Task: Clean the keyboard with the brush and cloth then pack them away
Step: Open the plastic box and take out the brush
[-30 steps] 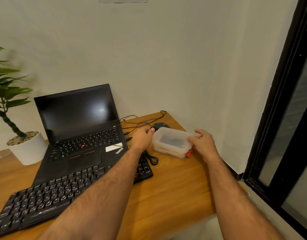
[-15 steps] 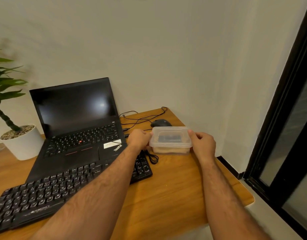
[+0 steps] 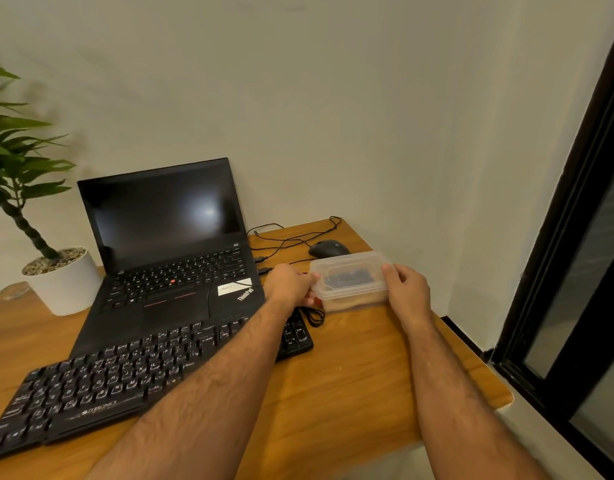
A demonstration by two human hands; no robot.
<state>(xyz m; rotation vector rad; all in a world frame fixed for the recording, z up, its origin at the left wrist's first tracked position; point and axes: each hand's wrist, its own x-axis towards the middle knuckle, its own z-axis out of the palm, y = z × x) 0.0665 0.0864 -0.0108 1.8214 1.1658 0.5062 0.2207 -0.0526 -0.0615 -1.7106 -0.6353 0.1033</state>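
Wooden counter [image 3: 350, 393] carries a laptop [image 3: 167, 258] at its back edge and a black keyboard [image 3: 125, 382] along the front-left. Near the back-right corner, left hand [image 3: 290, 285] and right hand [image 3: 407, 289] grip a lidded plastic box [image 3: 350, 280].

Legible markings, head view:

1. Laptop [image 3: 167, 271], black: "ThinkPad" in white on palm rest, lower right corner, set at a slant. White sticker [image 3: 234, 288] just beside it; print too small to read.
2. Ext. keyboard [image 3: 125, 386], black: brand on front edge reads approx. "ZEBRONICS", first letters blurred, so reading uncertain. Key legends white; individual chars not reliably legible.
3. Mouse [image 3: 328, 249]: small round logo on top, unreadable.
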